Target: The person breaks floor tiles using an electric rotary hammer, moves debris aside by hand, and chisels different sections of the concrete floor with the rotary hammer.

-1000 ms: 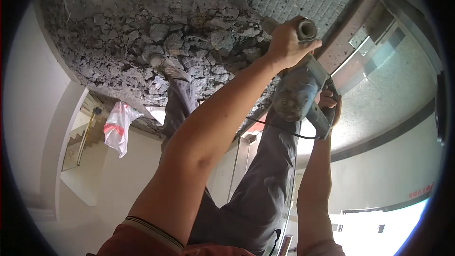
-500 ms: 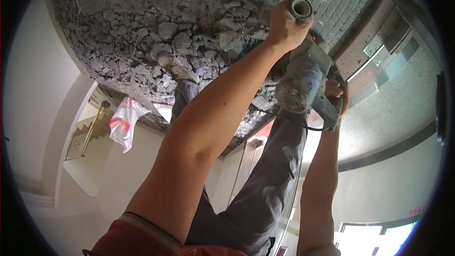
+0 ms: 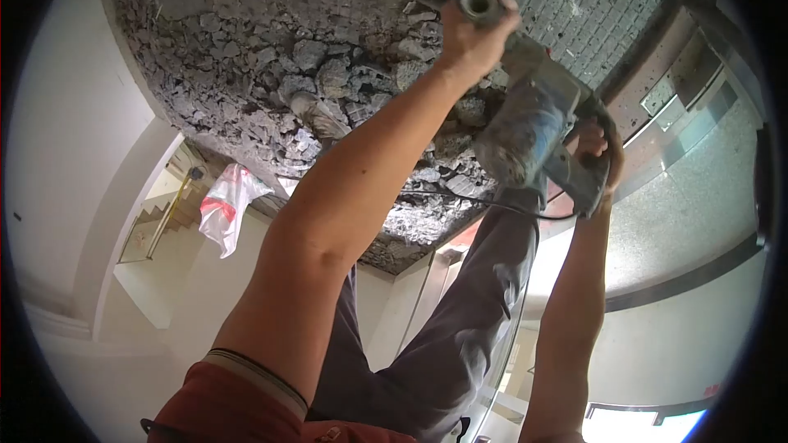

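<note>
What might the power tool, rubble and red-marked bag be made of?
Power tool: metal or plastic, hard to tell; bluish body, dull with dust. Rubble: likely concrete, matte grey, jagged chunks. Bag: probably thin plastic, crinkled, slight sheen.

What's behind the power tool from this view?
Beyond the edges of the power tool, broken rubble and a grey trouser leg show. Whatever lies directly behind it is covered and can't be made out.
</note>
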Action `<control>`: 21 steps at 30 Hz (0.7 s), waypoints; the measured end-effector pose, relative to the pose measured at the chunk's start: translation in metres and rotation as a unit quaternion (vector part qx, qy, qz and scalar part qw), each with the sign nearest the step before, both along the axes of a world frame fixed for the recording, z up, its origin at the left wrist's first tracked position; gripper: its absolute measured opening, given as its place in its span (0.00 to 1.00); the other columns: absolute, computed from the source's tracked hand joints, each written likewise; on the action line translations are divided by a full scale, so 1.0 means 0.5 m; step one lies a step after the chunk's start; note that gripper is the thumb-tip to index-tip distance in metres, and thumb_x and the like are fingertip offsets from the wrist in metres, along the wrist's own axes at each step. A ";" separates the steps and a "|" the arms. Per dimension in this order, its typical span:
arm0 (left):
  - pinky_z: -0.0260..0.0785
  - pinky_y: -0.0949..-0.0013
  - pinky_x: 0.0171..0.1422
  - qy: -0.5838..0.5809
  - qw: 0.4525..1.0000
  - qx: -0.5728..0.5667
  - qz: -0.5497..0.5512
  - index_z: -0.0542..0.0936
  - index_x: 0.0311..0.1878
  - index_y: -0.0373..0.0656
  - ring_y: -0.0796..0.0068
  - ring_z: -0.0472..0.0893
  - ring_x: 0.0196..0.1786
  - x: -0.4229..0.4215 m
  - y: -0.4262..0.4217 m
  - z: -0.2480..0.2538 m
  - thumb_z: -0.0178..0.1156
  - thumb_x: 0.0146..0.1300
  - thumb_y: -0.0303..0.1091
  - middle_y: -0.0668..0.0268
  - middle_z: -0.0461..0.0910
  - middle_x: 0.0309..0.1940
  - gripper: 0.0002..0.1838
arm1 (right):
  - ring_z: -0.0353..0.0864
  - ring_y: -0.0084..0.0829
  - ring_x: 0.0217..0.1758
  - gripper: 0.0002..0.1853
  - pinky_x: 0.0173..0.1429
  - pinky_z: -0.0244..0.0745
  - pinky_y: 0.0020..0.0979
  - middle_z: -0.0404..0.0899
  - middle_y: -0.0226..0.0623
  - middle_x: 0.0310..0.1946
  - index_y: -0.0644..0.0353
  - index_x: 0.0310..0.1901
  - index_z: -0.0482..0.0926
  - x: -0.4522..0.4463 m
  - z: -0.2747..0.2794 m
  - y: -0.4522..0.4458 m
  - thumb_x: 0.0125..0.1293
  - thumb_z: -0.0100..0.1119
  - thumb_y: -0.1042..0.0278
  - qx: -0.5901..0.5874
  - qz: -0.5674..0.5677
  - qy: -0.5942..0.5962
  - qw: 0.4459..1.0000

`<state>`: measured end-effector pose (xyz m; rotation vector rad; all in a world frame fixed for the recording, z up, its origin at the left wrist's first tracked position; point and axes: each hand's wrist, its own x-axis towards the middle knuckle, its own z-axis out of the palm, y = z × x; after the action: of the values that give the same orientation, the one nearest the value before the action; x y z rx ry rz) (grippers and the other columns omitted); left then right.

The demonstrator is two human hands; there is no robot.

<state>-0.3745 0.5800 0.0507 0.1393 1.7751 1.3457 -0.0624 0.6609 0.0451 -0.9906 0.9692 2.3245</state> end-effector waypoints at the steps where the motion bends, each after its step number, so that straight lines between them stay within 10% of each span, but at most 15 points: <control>1: 0.77 0.65 0.49 0.010 1.000 -0.015 0.021 0.87 0.38 0.47 0.77 0.83 0.43 -0.015 -0.006 -0.005 0.72 0.58 0.26 0.70 0.87 0.39 0.07 | 0.73 0.22 0.36 0.20 0.39 0.76 0.24 0.68 0.37 0.40 0.71 0.59 0.66 -0.016 -0.006 -0.001 0.75 0.56 0.67 0.019 0.029 -0.025 0.999; 21: 0.76 0.66 0.50 -0.028 0.991 -0.026 0.128 0.85 0.41 0.43 0.73 0.84 0.43 -0.156 -0.092 0.038 0.69 0.54 0.24 0.66 0.85 0.40 0.10 | 0.71 0.22 0.36 0.25 0.40 0.72 0.27 0.68 0.36 0.44 0.77 0.63 0.63 -0.180 0.094 -0.094 0.72 0.55 0.68 -0.046 0.042 -0.048 0.997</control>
<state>-0.4523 0.5342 0.0696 -0.1589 1.8238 1.4654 -0.1523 0.6138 0.0922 -1.1904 1.0225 2.2930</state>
